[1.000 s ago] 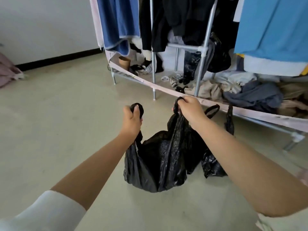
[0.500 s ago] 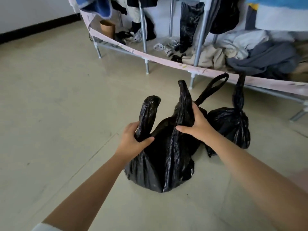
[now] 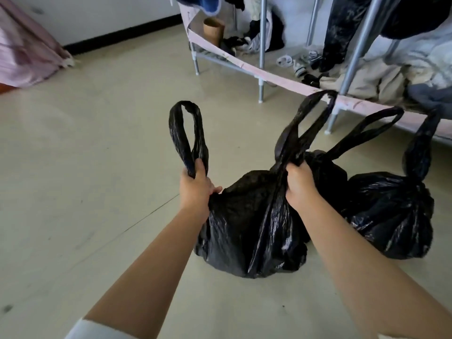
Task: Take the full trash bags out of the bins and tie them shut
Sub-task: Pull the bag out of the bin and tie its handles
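Observation:
A full black trash bag (image 3: 249, 228) rests on the pale floor in front of me. My left hand (image 3: 195, 187) is closed around the base of its left handle loop (image 3: 187, 133), which stands up above my fist. My right hand (image 3: 299, 184) grips the base of the right handle loop (image 3: 303, 123), stretched up and to the right. A second black trash bag (image 3: 391, 216) sits just right of the first, touching it, its neck gathered and its two handles sticking up untouched.
A metal clothes rack (image 3: 261, 45) with hanging clothes, a pink fabric band and piled garments (image 3: 367, 77) stands right behind the bags. A cardboard tube (image 3: 214, 30) sits on its low shelf. Pink cloth (image 3: 27, 52) lies at the far left by the wall.
Both hands slid down from the handle tops to the handle bases and the bag settled lower on the floor. The handles now stand spread apart.

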Demonstrator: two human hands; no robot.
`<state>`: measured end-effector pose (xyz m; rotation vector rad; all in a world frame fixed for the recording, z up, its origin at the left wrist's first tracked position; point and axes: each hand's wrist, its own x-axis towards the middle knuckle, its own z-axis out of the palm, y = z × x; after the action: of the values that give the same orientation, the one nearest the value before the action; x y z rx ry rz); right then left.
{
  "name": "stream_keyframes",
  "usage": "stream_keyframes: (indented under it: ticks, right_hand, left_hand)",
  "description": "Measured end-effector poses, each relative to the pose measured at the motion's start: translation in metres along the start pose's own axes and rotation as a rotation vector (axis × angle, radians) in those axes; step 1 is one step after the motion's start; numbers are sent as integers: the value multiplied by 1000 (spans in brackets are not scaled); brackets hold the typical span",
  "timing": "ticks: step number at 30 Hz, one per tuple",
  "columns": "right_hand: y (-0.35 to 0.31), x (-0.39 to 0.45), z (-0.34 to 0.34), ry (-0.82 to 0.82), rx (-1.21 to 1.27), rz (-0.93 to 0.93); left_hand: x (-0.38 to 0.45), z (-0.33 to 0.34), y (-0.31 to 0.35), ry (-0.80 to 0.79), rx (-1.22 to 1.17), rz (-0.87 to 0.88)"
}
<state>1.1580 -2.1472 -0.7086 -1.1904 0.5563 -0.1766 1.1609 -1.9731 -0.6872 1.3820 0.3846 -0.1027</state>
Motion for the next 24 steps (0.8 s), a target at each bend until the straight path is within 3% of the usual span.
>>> stream_keyframes:
  ticks: [3,6,12,15,20,24]
  right_hand:
    - [10,2,7,-57,-36,57]
    - [19,-6,18,-202,-85,187]
    - [24,-9,24,-378,-421,155]
    - [22,-7,16,-405,-323,104]
    - [14,-9,-6,-409,166,49]
    - [15,-18,-2,-381,110,107]
  left_hand:
    - [-2,-8,-9,93,92,-69]
    - [-7,-24,-15,56,-48,-175]
    - [1,-66,-8,-184,-273,-156]
    - [1,-69,-4,-319,-310,-76]
    - [-1,-47,-10,-403,-429,-18]
    - [6,-29,-17,-348,-405,-169]
